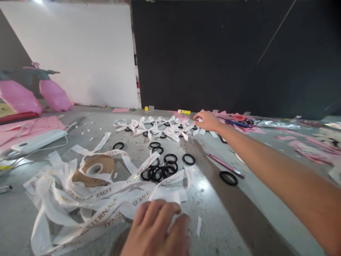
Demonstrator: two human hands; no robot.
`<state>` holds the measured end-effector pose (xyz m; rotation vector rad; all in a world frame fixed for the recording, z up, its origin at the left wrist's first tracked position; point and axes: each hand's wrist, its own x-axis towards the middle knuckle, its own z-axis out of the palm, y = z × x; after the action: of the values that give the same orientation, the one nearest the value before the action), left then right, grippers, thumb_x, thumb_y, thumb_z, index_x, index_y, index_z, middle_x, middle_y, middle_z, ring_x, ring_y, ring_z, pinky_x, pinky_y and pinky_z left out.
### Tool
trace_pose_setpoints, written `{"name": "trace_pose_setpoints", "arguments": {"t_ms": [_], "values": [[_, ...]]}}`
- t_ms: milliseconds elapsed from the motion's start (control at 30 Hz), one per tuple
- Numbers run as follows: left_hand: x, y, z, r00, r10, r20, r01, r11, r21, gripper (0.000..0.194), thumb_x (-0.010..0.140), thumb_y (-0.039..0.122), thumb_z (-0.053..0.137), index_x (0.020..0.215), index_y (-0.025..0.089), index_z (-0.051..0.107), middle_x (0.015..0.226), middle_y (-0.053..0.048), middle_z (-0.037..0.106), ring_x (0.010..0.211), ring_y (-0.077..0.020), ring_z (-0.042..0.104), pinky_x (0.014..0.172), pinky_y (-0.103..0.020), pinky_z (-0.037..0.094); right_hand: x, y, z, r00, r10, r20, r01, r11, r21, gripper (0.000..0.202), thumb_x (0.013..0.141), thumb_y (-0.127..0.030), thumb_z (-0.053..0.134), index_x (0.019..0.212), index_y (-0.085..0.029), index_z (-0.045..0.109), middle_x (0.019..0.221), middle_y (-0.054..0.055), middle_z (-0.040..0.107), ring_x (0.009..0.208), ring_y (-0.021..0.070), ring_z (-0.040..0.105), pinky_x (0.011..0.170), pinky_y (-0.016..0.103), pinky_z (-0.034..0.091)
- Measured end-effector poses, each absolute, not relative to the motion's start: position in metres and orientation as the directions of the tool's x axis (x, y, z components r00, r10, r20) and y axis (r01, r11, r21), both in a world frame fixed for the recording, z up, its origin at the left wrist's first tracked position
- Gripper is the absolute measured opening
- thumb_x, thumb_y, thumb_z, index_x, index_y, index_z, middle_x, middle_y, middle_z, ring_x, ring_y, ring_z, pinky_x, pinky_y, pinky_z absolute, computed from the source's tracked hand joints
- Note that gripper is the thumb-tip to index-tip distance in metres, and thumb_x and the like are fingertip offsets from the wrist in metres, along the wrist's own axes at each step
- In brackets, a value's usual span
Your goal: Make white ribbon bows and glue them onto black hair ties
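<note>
Currently the left hand (157,227) is pressed flat, fingers curled, on the loose white ribbon (87,202), probably to pin it to the bench (218,227); whether its grip pinches the ribbon, can't tell. Right hand (206,120) is stretched far out, fingers narrow, touching the end of the row of finished bows (160,128), likely placing or picking one; unclear if it's actually holding one. Black rings (160,170) sit between the two hands, ribbon spool (93,170) left of the near hand. Bare bench right of the near hand, under the arm; pink scraps (306,145) crowd the far right edge.
</note>
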<state>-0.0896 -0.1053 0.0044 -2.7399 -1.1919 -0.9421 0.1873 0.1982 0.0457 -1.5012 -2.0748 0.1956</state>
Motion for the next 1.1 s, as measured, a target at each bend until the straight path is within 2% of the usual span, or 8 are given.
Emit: {"name": "trace_pose_setpoints", "arguments": {"t_ms": [167,267,400,533,633,833,967,1100], "values": [[-0.113,-0.111,0.004,0.455,0.738,0.499,0.758,-0.615,0.218,0.031,0.083,0.021,0.057,0.115,0.024,0.06,0.108,-0.009,0.069,0.093,-0.0281,0.064,0.074,-0.042,0.054,0.195,0.082,0.037,-0.395,0.877,0.273,0.842,0.464,-0.274,0.008,0.078,-0.023,0.071,0.085,-0.02,0.071,0.092,0.007,0.072,0.093,0.029,0.064,0.089,0.046,0.044],[-0.112,-0.113,0.016,0.454,0.781,0.43,0.784,-0.579,0.225,0.03,0.085,0.026,0.057,0.114,0.025,0.061,0.11,-0.008,0.069,0.095,-0.0282,0.064,0.077,-0.042,0.053,0.19,0.012,0.015,-0.573,0.784,0.237,0.765,0.616,-0.19,0.027,0.085,-0.032,0.067,0.111,-0.025,0.068,0.117,0.008,0.068,0.108,0.0304,0.06,0.093,0.048,0.043],[-0.087,-0.087,0.037,0.548,0.807,0.22,0.797,-0.584,0.155,0.027,0.084,0.025,0.059,0.109,0.021,0.065,0.104,-0.009,0.07,0.094,-0.0291,0.065,0.08,-0.043,0.051,0.178,-0.03,-0.01,-0.704,0.662,0.257,0.667,0.741,-0.082,0.046,0.092,-0.02,0.057,0.136,-0.029,0.052,0.143,0.007,0.054,0.121,0.0296,0.052,0.092,0.046,0.041],[-0.054,-0.037,0.044,0.67,0.739,0.072,0.738,-0.674,0.046,0.015,0.087,0.022,0.056,0.092,0.017,0.069,0.089,-0.009,0.071,0.08,-0.0258,0.067,0.069,-0.035,0.049,0.169,-0.03,-0.021,-0.771,0.572,0.281,0.591,0.806,-0.019,0.04,0.094,-0.009,0.05,0.13,-0.024,0.055,0.119,0.007,0.068,0.109,0.0267,0.055,0.084,0.042,0.036],[-0.044,-0.011,0.035,0.686,0.672,0.278,0.699,-0.715,0.002,0.024,0.092,0.018,0.045,0.087,0.018,0.068,0.083,-0.008,0.07,0.077,-0.0216,0.065,0.071,-0.033,0.048,0.171,-0.029,-0.022,-0.752,0.558,0.351,0.589,0.808,-0.022,0.015,0.094,-0.016,0.054,0.103,-0.021,0.065,0.096,0.005,0.069,0.093,0.0232,0.057,0.081,0.04,0.035],[-0.086,0.002,0.026,0.272,0.871,0.408,0.929,-0.349,0.125,0.028,0.094,0.03,0.042,0.099,0.023,0.068,0.096,-0.006,0.072,0.092,-0.0215,0.065,0.085,-0.033,0.047,0.181,-0.031,-0.019,-0.671,0.571,0.473,0.632,0.774,-0.036,0.011,0.093,-0.018,0.055,0.088,-0.019,0.065,0.091,0.007,0.064,0.091,0.0249,0.054,0.08,0.04,0.036],[-0.129,0.011,0.031,-0.052,0.915,0.401,0.991,-0.003,0.135,0.035,0.083,0.016,0.046,0.113,0.016,0.065,0.116,-0.019,0.065,0.109,-0.0351,0.059,0.089,-0.049,0.044,0.18,-0.03,-0.018,-0.628,0.606,0.488,0.679,0.733,-0.036,0.008,0.09,-0.022,0.059,0.094,-0.019,0.066,0.094,0.008,0.063,0.091,0.0267,0.053,0.082,0.043,0.039],[-0.156,0.019,0.027,-0.235,0.916,0.324,0.97,0.2,0.139,0.032,0.068,0.011,0.057,0.097,0.016,0.069,0.117,-0.022,0.064,0.114,-0.042,0.054,0.09,-0.057,0.04,0.179,-0.031,-0.019,-0.609,0.622,0.492,0.689,0.722,-0.061,0.015,0.09,-0.023,0.059,0.103,-0.019,0.064,0.099,0.009,0.063,0.093,0.027,0.053,0.082,0.043,0.042]]}}
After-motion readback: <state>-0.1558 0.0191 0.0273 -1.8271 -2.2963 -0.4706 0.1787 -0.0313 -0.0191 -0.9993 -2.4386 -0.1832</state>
